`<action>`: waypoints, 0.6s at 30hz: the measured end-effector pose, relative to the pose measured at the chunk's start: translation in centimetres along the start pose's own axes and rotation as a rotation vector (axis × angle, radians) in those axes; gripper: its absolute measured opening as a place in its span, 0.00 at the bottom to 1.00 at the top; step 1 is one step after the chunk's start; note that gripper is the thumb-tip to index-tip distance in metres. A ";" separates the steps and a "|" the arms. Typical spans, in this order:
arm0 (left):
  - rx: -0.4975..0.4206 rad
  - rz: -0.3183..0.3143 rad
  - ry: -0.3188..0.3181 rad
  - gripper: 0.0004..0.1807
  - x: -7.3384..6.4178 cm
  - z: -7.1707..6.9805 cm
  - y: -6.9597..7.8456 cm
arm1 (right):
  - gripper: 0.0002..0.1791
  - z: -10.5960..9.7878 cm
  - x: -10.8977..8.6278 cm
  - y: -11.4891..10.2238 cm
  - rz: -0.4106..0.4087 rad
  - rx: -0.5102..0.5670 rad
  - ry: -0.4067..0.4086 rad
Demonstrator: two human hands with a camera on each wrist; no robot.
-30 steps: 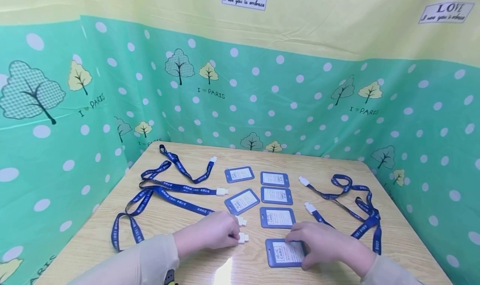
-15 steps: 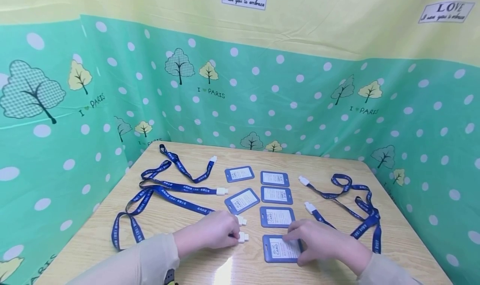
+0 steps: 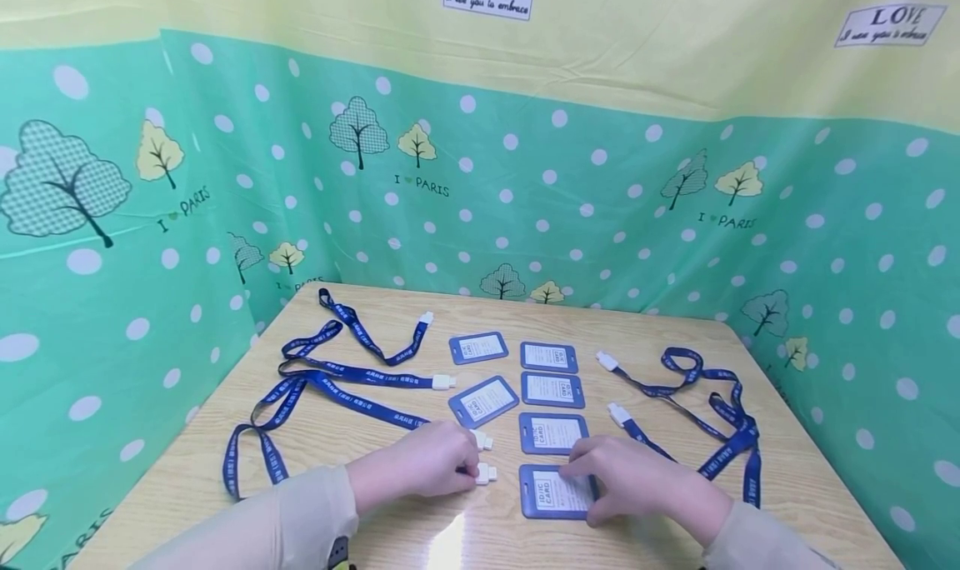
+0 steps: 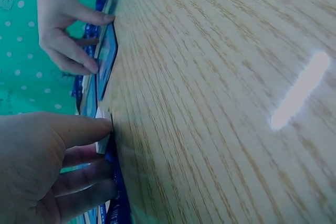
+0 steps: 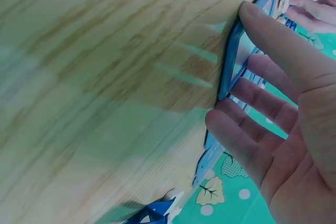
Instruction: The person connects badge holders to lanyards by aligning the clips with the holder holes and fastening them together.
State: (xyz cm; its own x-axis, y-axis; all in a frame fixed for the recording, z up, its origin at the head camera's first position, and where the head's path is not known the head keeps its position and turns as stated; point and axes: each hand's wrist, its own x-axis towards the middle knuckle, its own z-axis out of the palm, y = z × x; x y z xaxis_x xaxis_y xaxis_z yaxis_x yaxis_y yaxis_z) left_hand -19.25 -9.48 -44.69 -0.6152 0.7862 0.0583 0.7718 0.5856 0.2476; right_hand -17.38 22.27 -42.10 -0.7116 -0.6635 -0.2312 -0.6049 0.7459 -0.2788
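I'm looking at the blue card holder: it's lying at the near end of the right-hand column on the wooden table, right of the white buckle and well apart from it. I'm judging the holder light, fairly stiff, probably plastic; its smooth face is likely offering little bite, so I'm favouring the long edges, away from the slot end. Doesn't look very fragile, though hard squeezing could be bowing it.

Grip, right hand: it's spanning the holder's width, moderately spread, thumb touching the near edge, fingers reaching across toward the far one, remaining fingers hanging loose. Can't tell whether any edge is lifting off the wood.

Left hand: it's pinching the buckle narrowly, the thumb lying on it, its tip poking out toward the holder. I'm reading the buckle as small, hard, light; the navy strap is soft, floppy, poor for steering, so I'm preferring the buckle's sides.
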 end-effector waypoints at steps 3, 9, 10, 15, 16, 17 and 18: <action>0.009 0.014 0.007 0.01 0.0 0.0 0.0 | 0.32 0.0 0.2 0.0 -0.003 0.003 -0.001; 0.011 0.021 0.006 0.02 0.0 0.0 -0.1 | 0.32 0.0 0.5 0.0 -0.017 0.019 0.001; 0.012 0.023 0.006 0.02 0.0 0.0 -0.1 | 0.32 0.0 0.6 0.0 -0.017 0.023 -0.001; 0.022 0.031 0.009 0.02 0.0 0.0 -0.1 | 0.33 -0.1 0.8 0.0 -0.011 0.039 -0.008; 0.022 0.032 0.009 0.02 0.0 0.0 -0.1 | 0.33 -0.1 0.9 0.0 -0.011 0.040 -0.009; 0.022 0.034 0.010 0.02 0.0 0.0 -0.1 | 0.33 -0.1 0.9 0.0 -0.011 0.040 -0.009; 0.020 0.034 0.010 0.02 0.0 0.0 0.0 | 0.33 -0.1 1.0 0.0 -0.011 0.040 -0.010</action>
State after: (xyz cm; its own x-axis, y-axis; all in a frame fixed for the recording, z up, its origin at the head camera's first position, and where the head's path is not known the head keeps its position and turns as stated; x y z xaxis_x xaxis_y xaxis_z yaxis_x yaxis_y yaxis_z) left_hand -19.29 -9.52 -44.67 -0.5900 0.8038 0.0762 0.7953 0.5624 0.2262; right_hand -18.07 21.62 -42.23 -0.7011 -0.6724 -0.2372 -0.5980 0.7357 -0.3181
